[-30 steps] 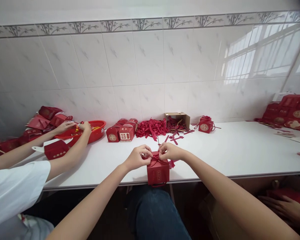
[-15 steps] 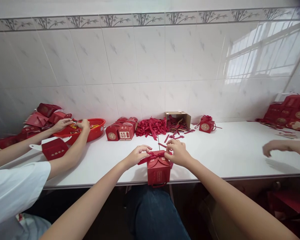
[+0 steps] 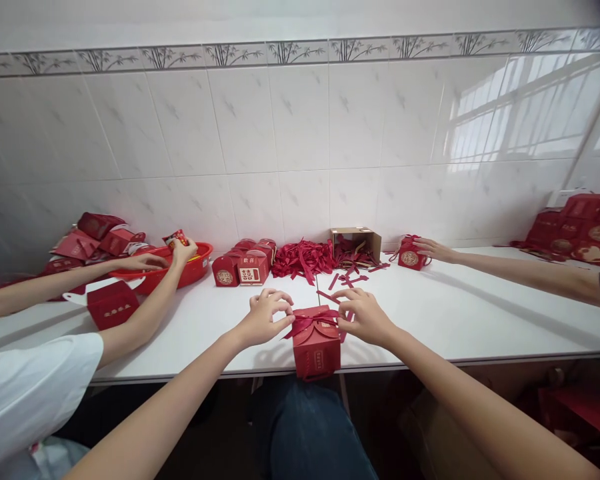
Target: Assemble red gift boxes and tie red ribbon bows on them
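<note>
A small red gift box [image 3: 317, 350] stands at the front edge of the white table [image 3: 460, 313], right before me. A dark red ribbon bow [image 3: 310, 319] sits on its top. My left hand [image 3: 263, 317] pinches the bow's left loop with curled fingers. My right hand [image 3: 364, 315] pinches the right end of the ribbon, fingers closed. Both hands sit level with the box top, one on each side.
A pile of red ribbons [image 3: 303, 257] and an open cardboard box [image 3: 356, 239] lie at the back. Finished red boxes [image 3: 240, 265] stand left of them. A person at left reaches into a red basin [image 3: 193, 261]. Another person's hand [image 3: 434, 250] touches a boxed gift [image 3: 409, 253] at right.
My hands have drawn apart sideways, pulling the ribbon into a bow on the box. The person at right has reached across the table to the far red box.
</note>
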The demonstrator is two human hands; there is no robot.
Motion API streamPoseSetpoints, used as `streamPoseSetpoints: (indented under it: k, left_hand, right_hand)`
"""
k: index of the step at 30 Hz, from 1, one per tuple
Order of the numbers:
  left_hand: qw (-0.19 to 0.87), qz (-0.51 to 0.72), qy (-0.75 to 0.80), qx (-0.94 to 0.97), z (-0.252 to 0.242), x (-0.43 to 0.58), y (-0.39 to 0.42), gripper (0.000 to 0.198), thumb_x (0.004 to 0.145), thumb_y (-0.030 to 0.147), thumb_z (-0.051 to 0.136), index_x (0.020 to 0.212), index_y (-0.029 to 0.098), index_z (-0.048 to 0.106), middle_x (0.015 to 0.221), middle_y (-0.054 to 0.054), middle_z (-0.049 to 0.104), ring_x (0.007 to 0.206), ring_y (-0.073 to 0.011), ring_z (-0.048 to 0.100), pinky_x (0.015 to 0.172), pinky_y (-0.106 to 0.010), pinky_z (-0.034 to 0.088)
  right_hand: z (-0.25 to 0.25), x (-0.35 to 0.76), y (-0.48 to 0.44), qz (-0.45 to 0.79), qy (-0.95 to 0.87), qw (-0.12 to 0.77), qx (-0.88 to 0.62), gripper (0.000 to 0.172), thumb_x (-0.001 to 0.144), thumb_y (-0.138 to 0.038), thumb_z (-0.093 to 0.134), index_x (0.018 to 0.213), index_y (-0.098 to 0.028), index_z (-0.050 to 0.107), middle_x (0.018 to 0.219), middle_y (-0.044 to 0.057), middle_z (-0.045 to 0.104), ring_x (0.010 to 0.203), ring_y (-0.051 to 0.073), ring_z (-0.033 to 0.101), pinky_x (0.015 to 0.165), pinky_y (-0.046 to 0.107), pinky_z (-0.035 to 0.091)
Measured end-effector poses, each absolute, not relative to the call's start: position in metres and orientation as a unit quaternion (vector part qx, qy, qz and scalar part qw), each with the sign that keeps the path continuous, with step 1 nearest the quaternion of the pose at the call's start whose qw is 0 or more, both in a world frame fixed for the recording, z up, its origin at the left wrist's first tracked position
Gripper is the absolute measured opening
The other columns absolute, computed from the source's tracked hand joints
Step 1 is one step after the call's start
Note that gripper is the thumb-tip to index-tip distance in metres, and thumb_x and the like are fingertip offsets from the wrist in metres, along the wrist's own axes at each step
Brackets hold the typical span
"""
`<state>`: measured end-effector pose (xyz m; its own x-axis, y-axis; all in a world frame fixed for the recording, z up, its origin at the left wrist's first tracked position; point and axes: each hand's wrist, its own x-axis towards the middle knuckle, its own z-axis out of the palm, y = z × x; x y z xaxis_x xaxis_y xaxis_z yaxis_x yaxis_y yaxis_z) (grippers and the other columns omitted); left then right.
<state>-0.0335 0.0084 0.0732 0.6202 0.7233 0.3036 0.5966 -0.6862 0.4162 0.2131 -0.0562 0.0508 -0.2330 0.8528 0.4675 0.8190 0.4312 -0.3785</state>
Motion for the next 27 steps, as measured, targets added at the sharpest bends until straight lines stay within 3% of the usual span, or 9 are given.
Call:
streamPoseSetpoints:
  k: [5, 8, 10, 13, 16, 19, 23, 25, 27]
  left_hand:
    - [0.155, 0.251, 0.387, 0.874, 0.064, -0.029, 0.01, 0.019, 0.079, 0.036, 0.056, 0.066, 0.022, 0.06, 0.115, -0.001, 0.061, 0.12, -0.0311, 0.033, 0.098, -0.057, 0.017]
    - [0.203, 0.261, 0.392, 0.858, 0.061, -0.027, 0.011, 0.022, 0.078, 0.039, 0.057, 0.065, 0.021, 0.06, 0.119, -0.003, 0.061, 0.121, -0.0316, 0.036, 0.1, -0.055, 0.022]
    - [0.253, 0.26, 0.383, 0.85, 0.062, -0.029, 0.011, 0.027, 0.082, 0.043, 0.051, 0.073, 0.021, 0.063, 0.12, -0.006, 0.061, 0.117, -0.0293, 0.046, 0.096, -0.049, 0.034]
    - [0.423, 0.296, 0.358, 0.778, 0.061, -0.038, 0.014, 0.037, 0.088, 0.048, 0.041, 0.109, 0.022, 0.058, 0.127, -0.011, 0.057, 0.111, -0.0254, 0.056, 0.086, -0.04, 0.045]
    - [0.508, 0.347, 0.384, 0.689, 0.053, -0.051, 0.022, 0.052, 0.086, 0.05, 0.044, 0.13, 0.023, 0.043, 0.137, -0.012, 0.049, 0.118, -0.0254, 0.052, 0.09, -0.038, 0.045]
    - [0.424, 0.332, 0.467, 0.702, 0.04, -0.061, 0.036, 0.054, 0.078, 0.052, 0.051, 0.123, 0.021, 0.049, 0.137, -0.012, 0.048, 0.125, -0.0263, 0.045, 0.098, -0.038, 0.04]
    - [0.392, 0.263, 0.519, 0.713, 0.028, -0.065, 0.048, 0.048, 0.068, 0.051, 0.059, 0.103, 0.017, 0.057, 0.125, -0.016, 0.057, 0.118, -0.0311, 0.05, 0.097, -0.043, 0.04]
    - [0.386, 0.227, 0.53, 0.72, 0.028, -0.063, 0.048, 0.046, 0.066, 0.049, 0.059, 0.101, 0.018, 0.057, 0.122, -0.014, 0.059, 0.116, -0.0316, 0.052, 0.096, -0.043, 0.041]
    - [0.378, 0.2, 0.53, 0.732, 0.031, -0.06, 0.046, 0.043, 0.066, 0.044, 0.06, 0.101, 0.02, 0.056, 0.124, -0.012, 0.057, 0.121, -0.0304, 0.048, 0.099, -0.042, 0.038]
  right_hand:
    - [0.043, 0.221, -0.049, 0.158, -0.757, 0.389, -0.501, 0.017, 0.067, -0.021, 0.065, 0.054, -0.018, 0.054, 0.119, 0.007, 0.058, 0.116, 0.032, 0.04, 0.098, 0.055, 0.023]
    - [0.029, 0.226, -0.043, 0.226, -0.745, 0.401, -0.482, 0.021, 0.077, -0.035, 0.06, 0.064, -0.018, 0.056, 0.115, 0.011, 0.058, 0.111, 0.029, 0.049, 0.095, 0.051, 0.034]
    - [0.018, 0.227, -0.041, 0.278, -0.744, 0.397, -0.46, 0.029, 0.084, -0.046, 0.05, 0.087, -0.019, 0.058, 0.113, 0.012, 0.059, 0.102, 0.025, 0.057, 0.086, 0.047, 0.044]
    - [0.003, 0.225, -0.04, 0.417, -0.731, 0.384, -0.381, 0.072, 0.071, -0.052, 0.067, 0.13, -0.024, 0.037, 0.127, 0.014, 0.052, 0.109, 0.024, 0.057, 0.089, 0.044, 0.046]
    - [-0.005, 0.216, -0.039, 0.506, -0.702, 0.378, -0.329, 0.114, 0.05, -0.037, 0.086, 0.142, -0.029, 0.018, 0.141, 0.013, 0.039, 0.125, 0.026, 0.044, 0.101, 0.044, 0.037]
    - [-0.004, 0.21, -0.038, 0.515, -0.677, 0.4, -0.341, 0.112, 0.05, -0.028, 0.087, 0.141, -0.027, 0.022, 0.138, 0.012, 0.043, 0.123, 0.027, 0.046, 0.101, 0.044, 0.038]
    - [0.003, 0.229, -0.03, 0.527, -0.637, 0.455, -0.33, 0.082, 0.055, -0.032, 0.083, 0.127, -0.024, 0.045, 0.125, 0.009, 0.057, 0.114, 0.026, 0.055, 0.094, 0.043, 0.045]
    - [0.005, 0.252, -0.023, 0.439, -0.587, 0.524, -0.434, 0.076, 0.056, -0.04, 0.081, 0.123, -0.023, 0.05, 0.119, 0.008, 0.062, 0.108, 0.026, 0.059, 0.09, 0.041, 0.049]
    - [0.003, 0.281, -0.015, 0.309, -0.494, 0.583, -0.567, 0.083, 0.059, -0.05, 0.075, 0.131, -0.023, 0.043, 0.122, 0.01, 0.059, 0.109, 0.026, 0.058, 0.088, 0.039, 0.05]
